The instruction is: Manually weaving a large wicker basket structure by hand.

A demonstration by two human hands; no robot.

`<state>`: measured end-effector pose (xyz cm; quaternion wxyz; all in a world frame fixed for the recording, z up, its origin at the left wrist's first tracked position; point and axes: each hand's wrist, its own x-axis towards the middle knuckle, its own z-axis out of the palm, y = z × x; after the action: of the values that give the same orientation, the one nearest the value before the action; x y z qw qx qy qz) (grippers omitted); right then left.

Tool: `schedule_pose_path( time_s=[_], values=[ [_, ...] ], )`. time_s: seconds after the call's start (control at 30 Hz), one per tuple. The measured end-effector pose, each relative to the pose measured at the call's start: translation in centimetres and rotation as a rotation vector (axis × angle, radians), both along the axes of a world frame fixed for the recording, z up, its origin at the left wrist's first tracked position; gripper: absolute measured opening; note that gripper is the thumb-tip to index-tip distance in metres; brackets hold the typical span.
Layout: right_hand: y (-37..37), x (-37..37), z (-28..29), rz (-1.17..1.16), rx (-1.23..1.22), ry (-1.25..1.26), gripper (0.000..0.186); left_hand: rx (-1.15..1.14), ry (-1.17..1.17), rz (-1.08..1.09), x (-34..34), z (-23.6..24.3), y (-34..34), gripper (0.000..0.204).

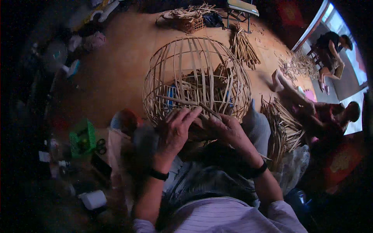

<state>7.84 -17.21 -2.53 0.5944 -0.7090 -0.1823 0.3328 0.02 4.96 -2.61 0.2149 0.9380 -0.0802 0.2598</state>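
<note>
A large round open-weave basket frame of pale split strips [196, 54] sits between my knees, with loose pieces of strip showing through its ribs. My left hand [176, 128] is at the near lower edge of the frame, fingers closed on a flat strip [182, 101] that lies across the ribs, index finger angled up along it. Just right of it, my right hand [223, 130] grips the same area, thumb and fingers pinched on the strip's lower part. My fingertips partly hide where the strips cross.
Strip bundles [244, 50] [281, 128], a small woven basket [194, 24] and a folding stool [243, 9] surround me. A green plastic basket [81, 138], scissors [100, 146] and white cup [93, 200] are left. Two other people [332, 54] [326, 118] sit at right.
</note>
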Motion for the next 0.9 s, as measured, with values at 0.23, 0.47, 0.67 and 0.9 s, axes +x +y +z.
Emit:
schedule_pose_path(
  time_s=[0.23,0.47,0.67,0.9],
  values=[
    [-0.5,-0.4,2.3,-0.353,0.085,0.247,0.036,0.0,0.047,-0.081,0.1,0.7,1.1,0.051],
    [-1.9,-0.2,1.3,-0.14,0.216,0.298,0.042,0.053,0.128,-0.116,0.2,0.4,1.8,0.049],
    [-2.0,0.1,1.5,-0.275,0.162,0.305,0.049,0.141,0.248,-0.173,0.2,2.9,1.8,0.054],
    [-2.5,0.7,1.4,-0.151,0.094,0.12,0.042,0.152,0.255,-0.138,0.1,3.0,1.9,0.046]
  ],
)
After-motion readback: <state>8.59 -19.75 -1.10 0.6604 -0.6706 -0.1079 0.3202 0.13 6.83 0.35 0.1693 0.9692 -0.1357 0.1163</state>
